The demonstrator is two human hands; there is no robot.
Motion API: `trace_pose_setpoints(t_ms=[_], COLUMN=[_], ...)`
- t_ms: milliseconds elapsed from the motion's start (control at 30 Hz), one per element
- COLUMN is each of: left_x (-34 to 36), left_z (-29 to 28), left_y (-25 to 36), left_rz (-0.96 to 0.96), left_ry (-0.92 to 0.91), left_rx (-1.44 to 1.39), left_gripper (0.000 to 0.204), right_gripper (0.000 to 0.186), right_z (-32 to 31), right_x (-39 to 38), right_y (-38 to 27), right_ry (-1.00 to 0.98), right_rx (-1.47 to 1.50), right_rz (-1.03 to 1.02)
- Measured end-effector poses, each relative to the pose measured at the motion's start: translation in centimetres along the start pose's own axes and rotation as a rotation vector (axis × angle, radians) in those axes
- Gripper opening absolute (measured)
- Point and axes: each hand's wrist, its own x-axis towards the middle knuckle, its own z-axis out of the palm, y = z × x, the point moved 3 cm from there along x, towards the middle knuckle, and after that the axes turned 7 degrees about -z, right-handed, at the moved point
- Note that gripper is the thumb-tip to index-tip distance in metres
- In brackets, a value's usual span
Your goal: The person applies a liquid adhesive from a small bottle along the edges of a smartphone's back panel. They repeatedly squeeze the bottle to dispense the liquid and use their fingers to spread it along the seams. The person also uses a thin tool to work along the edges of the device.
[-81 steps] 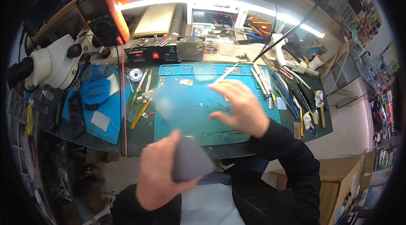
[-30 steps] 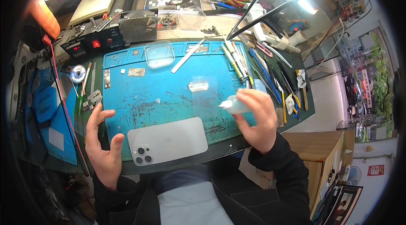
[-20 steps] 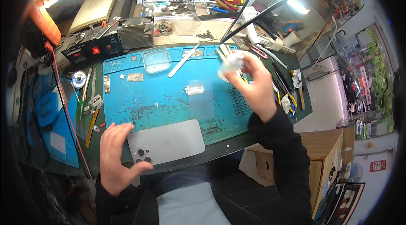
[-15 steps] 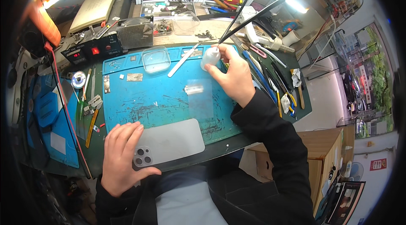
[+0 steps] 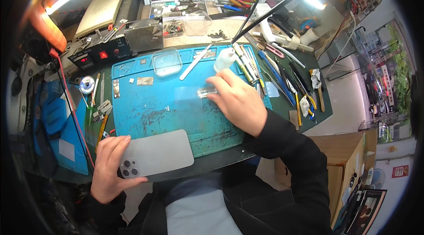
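A grey smartphone (image 5: 163,151) with several camera lenses lies back up across the near edge of the blue work mat. My left hand (image 5: 109,166) grips its camera end, fingers over the far edge and thumb along the near one. My right hand (image 5: 238,102) is over the middle of the mat, thumb and fingers closed at the edge of a clear film sheet (image 5: 187,106). A small shiny silvery piece (image 5: 205,93) shows beside those fingertips. Just beyond that hand a white dropper bottle (image 5: 224,60) stands upright, released.
Beyond lie a flat white stick (image 5: 195,62) and a clear plastic box (image 5: 167,62) on the blue mat (image 5: 141,98). Tweezers and pliers (image 5: 282,78) crowd the right side. A solder spool (image 5: 87,84) and a powered unit with a red switch (image 5: 104,55) stand left.
My right hand has let go of the white bottle and come nearer, to the film. The film has shifted left. My left hand and the phone have also slid left.
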Motion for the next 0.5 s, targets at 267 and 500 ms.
trace_pose_setpoints(t_ms=[267, 500], left_x=[1.7, 6.4], left_z=[0.1, 2.6], left_y=[0.2, 2.8], left_rz=[-0.006, 0.184], left_ry=[-0.065, -0.093], left_rx=[0.014, -0.005], left_gripper=[0.102, 0.091], right_gripper=[0.019, 0.019], right_z=[-1.5, -6.1], right_x=[-1.1, -4.9], right_y=[1.4, 1.9], right_ry=[-0.127, 0.139], right_rx=[0.121, 0.174], right_rz=[0.272, 0.375])
